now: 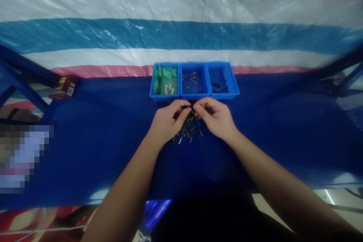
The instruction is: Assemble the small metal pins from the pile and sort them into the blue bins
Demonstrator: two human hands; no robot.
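Observation:
My left hand (169,119) and my right hand (216,116) meet over the table, thumbs and forefingers pinched close together. Whatever lies between the fingertips is dark and too small to name. Just beneath and in front of the hands is a loose pile of thin brass-coloured metal pins (187,128). Beyond my fingertips stand three joined blue bins. The left bin (165,97) holds small green and whitish pieces. In the middle bin (195,94) several thin metal pins lie scattered. Some dark small pieces sit at the bottom of the right bin (235,83).
The blue tabletop (99,140) spreads to both sides. A dark red box (64,87) stands at the back left, beside a blue metal frame (25,79). Behind the table hangs a striped plastic sheet (181,34). Part of the left edge is pixelated.

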